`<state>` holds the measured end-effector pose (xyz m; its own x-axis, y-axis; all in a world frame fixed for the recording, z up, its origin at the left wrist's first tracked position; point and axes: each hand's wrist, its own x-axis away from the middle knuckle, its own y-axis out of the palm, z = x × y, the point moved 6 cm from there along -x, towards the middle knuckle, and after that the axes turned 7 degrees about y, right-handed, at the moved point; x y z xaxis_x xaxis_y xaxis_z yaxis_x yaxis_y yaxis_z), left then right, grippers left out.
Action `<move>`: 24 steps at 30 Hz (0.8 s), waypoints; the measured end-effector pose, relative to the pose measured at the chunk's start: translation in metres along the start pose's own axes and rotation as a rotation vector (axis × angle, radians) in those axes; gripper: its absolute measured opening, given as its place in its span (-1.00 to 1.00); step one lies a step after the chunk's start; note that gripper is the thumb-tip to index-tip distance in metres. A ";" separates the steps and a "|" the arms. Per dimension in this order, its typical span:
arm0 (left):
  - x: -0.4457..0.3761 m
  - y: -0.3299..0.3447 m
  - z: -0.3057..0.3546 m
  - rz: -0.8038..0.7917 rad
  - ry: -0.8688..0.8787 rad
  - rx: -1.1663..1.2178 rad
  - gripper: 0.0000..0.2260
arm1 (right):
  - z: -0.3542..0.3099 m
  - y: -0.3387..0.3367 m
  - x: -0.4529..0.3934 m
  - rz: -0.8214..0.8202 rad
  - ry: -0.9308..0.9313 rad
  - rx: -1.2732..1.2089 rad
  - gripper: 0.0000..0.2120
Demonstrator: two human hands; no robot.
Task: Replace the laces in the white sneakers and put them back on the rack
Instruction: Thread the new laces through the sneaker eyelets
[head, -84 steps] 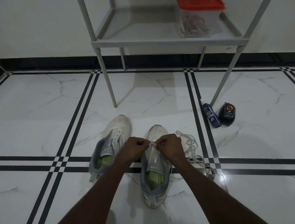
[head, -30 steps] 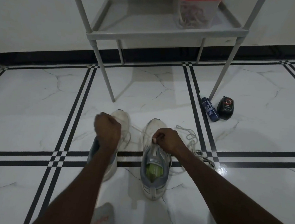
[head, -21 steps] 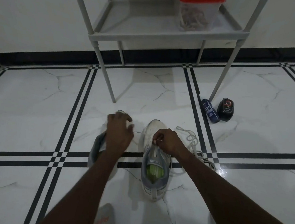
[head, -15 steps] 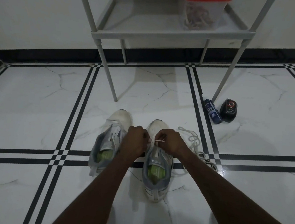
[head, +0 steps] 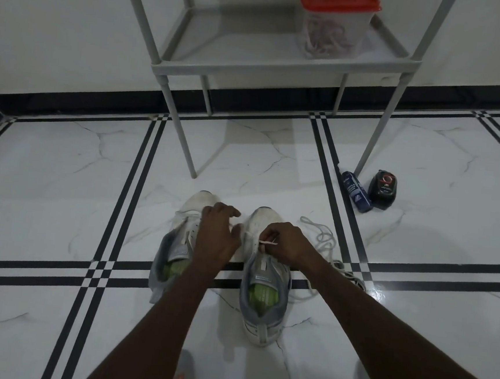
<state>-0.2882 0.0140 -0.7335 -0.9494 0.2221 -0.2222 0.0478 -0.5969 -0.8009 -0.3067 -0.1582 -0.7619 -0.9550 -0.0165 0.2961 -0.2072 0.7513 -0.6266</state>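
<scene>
Two white sneakers with grey collars and green insoles stand side by side on the tiled floor, toes away from me. My right hand (head: 283, 242) pinches a white lace end (head: 269, 243) over the eyelets of the right sneaker (head: 264, 299). My left hand (head: 217, 235) hovers with loosely spread fingers over the gap between the shoes, covering part of the left sneaker (head: 173, 258). A loose white lace (head: 323, 238) lies tangled on the floor to the right of the right sneaker.
A grey metal rack (head: 253, 65) stands just beyond the shoes, its low shelf holding a clear box with a red lid (head: 332, 24) full of laces. A blue bottle (head: 356, 191) and a black container (head: 383, 189) lie by the rack's right front leg.
My left hand swung out over the left sneaker, came back beside my right hand, and now has let go and spread its fingers. My right hand stayed on the right sneaker's lace.
</scene>
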 end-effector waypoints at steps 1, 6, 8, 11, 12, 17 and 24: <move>0.001 0.012 0.004 -0.066 0.011 0.047 -0.83 | 0.000 0.000 0.000 0.003 -0.006 0.003 -0.87; 0.007 0.033 0.004 -0.228 -0.208 0.208 -0.86 | 0.004 0.001 0.000 0.047 -0.027 0.015 -0.86; 0.011 0.033 0.000 -0.238 -0.265 0.279 -0.90 | 0.005 0.003 -0.001 0.052 -0.032 0.014 -0.85; 0.019 0.032 -0.008 -0.177 -0.457 0.589 -0.90 | 0.005 0.002 0.001 0.064 -0.039 0.016 -0.86; 0.022 0.031 -0.009 -0.153 -0.492 0.635 -0.91 | 0.005 0.001 0.001 0.063 -0.039 0.012 -0.86; 0.017 0.025 -0.011 -0.065 -0.321 0.338 -0.83 | 0.003 0.000 0.001 0.047 -0.047 0.023 -0.86; 0.009 0.037 -0.010 -0.149 -0.221 0.239 -0.87 | 0.004 0.002 0.000 0.045 -0.036 0.032 -0.86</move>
<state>-0.2920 0.0020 -0.7710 -0.9859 0.1637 0.0338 -0.1453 -0.7400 -0.6567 -0.3078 -0.1593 -0.7660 -0.9705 -0.0072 0.2410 -0.1698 0.7300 -0.6620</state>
